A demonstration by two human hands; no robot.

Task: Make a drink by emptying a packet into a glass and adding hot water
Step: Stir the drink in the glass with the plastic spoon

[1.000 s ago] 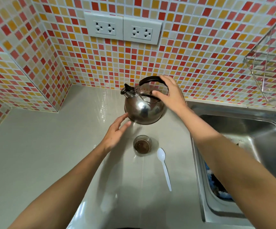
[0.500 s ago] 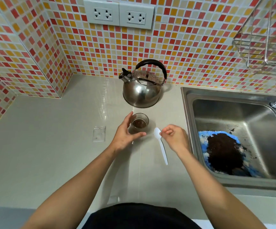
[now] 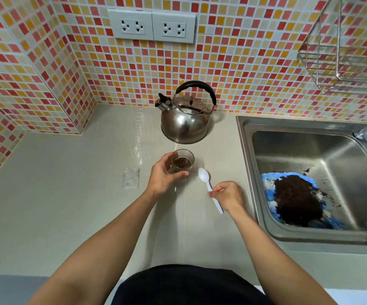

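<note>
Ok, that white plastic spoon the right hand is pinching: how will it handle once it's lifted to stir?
The white plastic spoon looks thin, so probably very light and a bit bendy. The right hand pinches it mid-handle, so the bowl end may wobble. Its smooth surface on the glossy counter suggests it would skid if nudged rather than gripped.

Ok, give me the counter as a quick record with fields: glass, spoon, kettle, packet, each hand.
glass: upright on the counter, dark brown contents at the bottom
left hand: fingers wrapped around the glass
spoon: white plastic, right of the glass
right hand: pinching the spoon handle
kettle: steel, behind the glass, nobody touching it
packet: clear, flat on the counter left of the glass
sink: on the right, dark grounds on something blue inside
</note>
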